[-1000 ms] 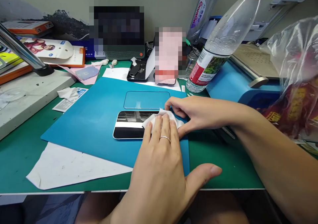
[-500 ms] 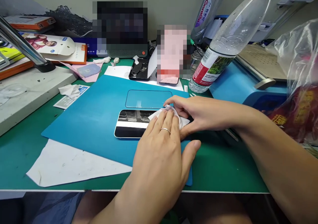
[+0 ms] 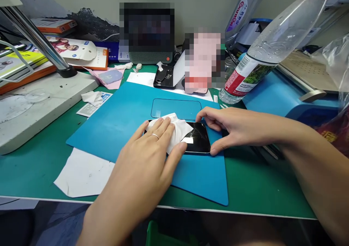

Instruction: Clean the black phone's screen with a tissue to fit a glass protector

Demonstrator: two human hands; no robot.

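Observation:
A smartphone (image 3: pixel 200 138) with a dark, glossy screen lies face up on a blue mat (image 3: pixel 106 119). My left hand (image 3: pixel 147 148), a ring on one finger, rests with its fingers stretched flat on a white wipe (image 3: pixel 177 129), pressing it onto the screen's left and middle part. The thumb stands apart. My right hand (image 3: pixel 218 129) grips the phone's right end, thumb at the near corner and fingers at the far one. Just behind the phone lies a clear, black-bordered screen protector (image 3: pixel 176 109).
A plastic bottle (image 3: pixel 248 71) leans behind my right hand, beside a blue machine (image 3: pixel 283 97). On the left are a white lamp base (image 3: pixel 46 104) and boxes (image 3: pixel 89 57). Behind the mat stand a dark device (image 3: pixel 149 57) and a black phone-shaped part (image 3: pixel 163 77).
My left hand has slid the wipe leftward over the screen, uncovering its right part. My right hand stays at the phone's right end. The whole view has shifted slightly.

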